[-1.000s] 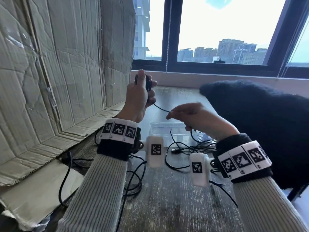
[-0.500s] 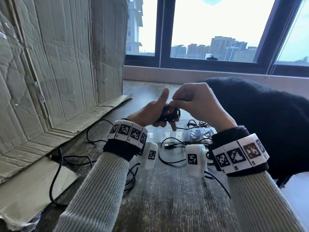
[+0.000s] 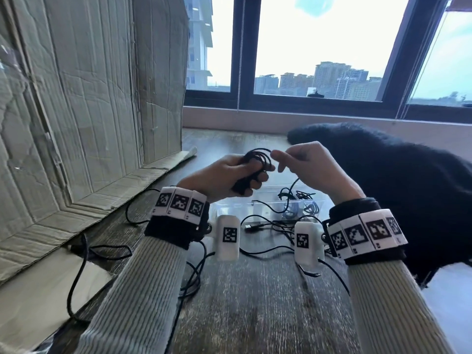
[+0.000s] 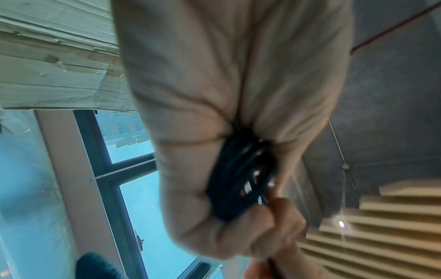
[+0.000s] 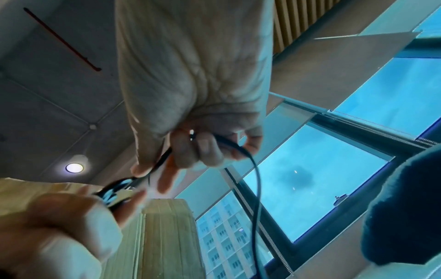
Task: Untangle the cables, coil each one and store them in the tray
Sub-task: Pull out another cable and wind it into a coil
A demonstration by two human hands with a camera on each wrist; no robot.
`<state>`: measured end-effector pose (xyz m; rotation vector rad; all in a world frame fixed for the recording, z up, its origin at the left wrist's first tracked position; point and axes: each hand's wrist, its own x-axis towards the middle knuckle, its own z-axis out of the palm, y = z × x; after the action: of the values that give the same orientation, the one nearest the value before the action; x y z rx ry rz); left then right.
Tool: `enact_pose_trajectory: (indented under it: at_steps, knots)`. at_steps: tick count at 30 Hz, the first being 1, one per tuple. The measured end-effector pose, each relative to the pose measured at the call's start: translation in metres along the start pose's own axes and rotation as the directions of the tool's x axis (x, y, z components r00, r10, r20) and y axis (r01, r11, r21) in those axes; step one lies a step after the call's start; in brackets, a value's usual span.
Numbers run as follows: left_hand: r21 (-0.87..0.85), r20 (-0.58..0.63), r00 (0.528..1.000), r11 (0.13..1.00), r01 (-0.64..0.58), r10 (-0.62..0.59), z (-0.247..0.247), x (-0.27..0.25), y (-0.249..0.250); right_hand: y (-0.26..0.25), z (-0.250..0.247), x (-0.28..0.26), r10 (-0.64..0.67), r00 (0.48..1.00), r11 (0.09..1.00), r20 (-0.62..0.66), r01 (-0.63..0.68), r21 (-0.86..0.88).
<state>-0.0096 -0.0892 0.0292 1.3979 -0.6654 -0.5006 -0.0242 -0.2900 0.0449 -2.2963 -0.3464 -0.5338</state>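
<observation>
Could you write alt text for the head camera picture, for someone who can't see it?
A person's left hand grips a coiled black cable while the right hand pinches its loose strand above a clear tray and tangled cables on a wooden table.

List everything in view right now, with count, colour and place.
coiled cable: one, black, gripped in left hand, its tail pinched by right
tray: one, clear, on table beyond the hands, cables inside
loose cables: several, black, on table near tray
table: one, dark wood
cardboard: large, tan, standing at left
fuzzy fabric: one, dark, at right
left hand: one, raised over table
right hand: one, beside it
</observation>
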Motion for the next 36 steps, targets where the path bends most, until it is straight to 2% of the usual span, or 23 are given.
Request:
enact_pose_trajectory:
  at_steps: [3, 5, 7, 9, 11, 13, 15, 17, 19, 20, 22, 24, 25, 27, 28, 30, 32, 34, 36]
  knots:
    - [-0.186, -0.162, 0.984, 0.977, -0.104, 0.074, -0.009, -0.002, 0.007, 0.004, -0.002, 0.000, 0.018, 0.998, 1.000, -0.056, -0.016, 0.025]
    - [-0.321, -0.293, 0.949, 0.922, -0.216, 0.121, -0.012, -0.002, 0.011, 0.002, 0.002, 0.000, 0.009, 0.997, 0.995, -0.074, -0.002, 0.099]
    - [-0.455, -0.388, 0.911, 0.830, -0.322, 0.141, -0.011, 0.001, 0.011, -0.005, 0.011, 0.001, 0.028, 0.999, 0.973, -0.020, -0.023, 0.230]
    - [-0.544, -0.455, 0.881, 0.743, -0.390, 0.129, -0.008, 0.006, 0.011, -0.011, 0.024, 0.000, 0.069, 0.993, 0.935, 0.095, -0.098, 0.342]
    - [-0.579, -0.517, 0.850, 0.691, -0.433, 0.100, -0.006, 0.010, 0.010, -0.016, 0.038, -0.001, 0.078, 0.988, 0.931, 0.135, -0.121, 0.343]
    - [-0.550, -0.549, 0.830, 0.708, -0.442, 0.092, -0.007, 0.013, 0.010, -0.017, 0.048, -0.002, 0.073, 0.990, 0.954, 0.119, -0.104, 0.282]
    - [-0.482, -0.565, 0.818, 0.764, -0.430, 0.104, -0.010, 0.013, 0.009, -0.017, 0.053, -0.001, 0.096, 0.975, 0.954, 0.198, -0.147, 0.261]
    - [-0.506, -0.574, 0.810, 0.724, -0.469, 0.123, -0.016, 0.012, 0.008, -0.016, 0.054, -0.003, 0.146, 0.928, 0.938, 0.344, -0.240, 0.250]
    - [-0.538, -0.604, 0.788, 0.669, -0.513, 0.118, -0.022, 0.009, 0.009, -0.017, 0.052, -0.005, 0.184, 0.891, 0.938, 0.416, -0.285, 0.196]
    - [-0.504, -0.634, 0.765, 0.693, -0.516, 0.108, -0.026, 0.008, 0.009, -0.018, 0.049, -0.007, 0.186, 0.889, 0.946, 0.418, -0.276, 0.167]
    - [-0.367, -0.690, 0.714, 0.794, -0.484, 0.116, -0.032, 0.008, 0.007, -0.025, 0.039, -0.009, 0.161, 0.904, 0.973, 0.396, -0.213, 0.088]
    - [-0.170, -0.717, 0.672, 0.888, -0.426, 0.185, -0.036, 0.009, 0.004, -0.032, 0.024, -0.012, 0.106, 0.920, 0.993, 0.376, -0.120, 0.014]
    - [-0.052, -0.709, 0.665, 0.924, -0.380, 0.234, -0.036, 0.009, 0.002, -0.035, 0.017, -0.013, 0.076, 0.926, 0.997, 0.371, -0.082, -0.001]
    - [0.199, -0.647, 0.697, 0.951, -0.236, 0.308, -0.032, 0.010, -0.002, -0.038, 0.008, -0.015, 0.016, 0.934, 1.000, 0.358, -0.021, 0.012]
    - [0.311, -0.611, 0.723, 0.937, -0.157, 0.324, -0.030, 0.012, -0.005, -0.039, 0.007, -0.016, -0.018, 0.941, 1.000, 0.338, 0.014, 0.013]
    - [0.498, -0.544, 0.767, 0.867, -0.031, 0.340, -0.025, 0.015, -0.010, -0.038, 0.010, -0.014, -0.079, 0.961, 0.997, 0.265, 0.082, -0.001]
    - [0.655, -0.489, 0.801, 0.752, 0.076, 0.345, -0.020, 0.016, -0.013, -0.036, 0.016, -0.010, -0.142, 0.972, 0.990, 0.187, 0.141, 0.017]
    - [0.747, -0.431, 0.849, 0.648, 0.147, 0.306, -0.013, 0.016, -0.016, -0.032, 0.020, -0.006, -0.194, 0.976, 0.981, 0.098, 0.193, 0.018]
    - [0.727, -0.403, 0.884, 0.670, 0.151, 0.237, -0.007, 0.017, -0.018, -0.026, 0.022, -0.003, -0.197, 0.980, 0.979, -0.018, 0.198, 0.050]
